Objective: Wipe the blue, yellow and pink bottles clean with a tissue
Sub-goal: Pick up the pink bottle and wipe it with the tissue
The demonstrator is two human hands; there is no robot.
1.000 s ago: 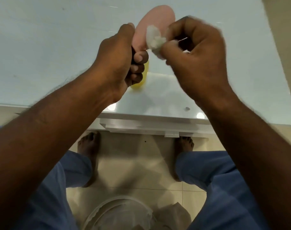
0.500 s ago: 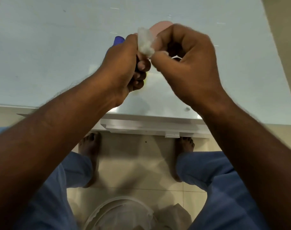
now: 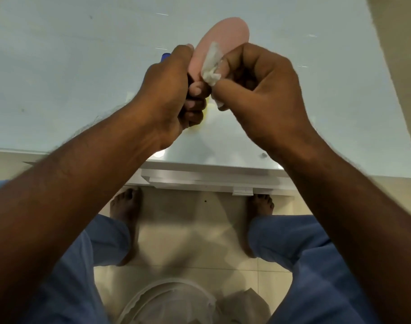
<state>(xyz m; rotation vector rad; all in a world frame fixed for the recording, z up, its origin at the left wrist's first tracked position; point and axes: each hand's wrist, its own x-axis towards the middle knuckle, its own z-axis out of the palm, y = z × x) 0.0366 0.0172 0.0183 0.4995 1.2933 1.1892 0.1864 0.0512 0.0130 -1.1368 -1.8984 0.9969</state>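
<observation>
The right hand (image 3: 258, 90) pinches a small crumpled tissue (image 3: 211, 66) between thumb and fingertips and presses it to the face of the pink bottle (image 3: 223, 38). The left hand (image 3: 171, 90) is clenched round that bottle's lower part, holding it up above the tabletop (image 3: 59, 66), tilted away from the person. From where I stand, the wad looks small for the job: it could slip out of the pinch or shred against the plastic, leaving bits behind. The left-hand grip sits low on the bottle, so a firm push from the tissue could twist it loose and drop it. A sliver of the blue bottle (image 3: 165, 56) shows just behind the left knuckles, and a trace of the yellow bottle (image 3: 199, 127) shows under that hand; a falling bottle could well knock either over.
</observation>
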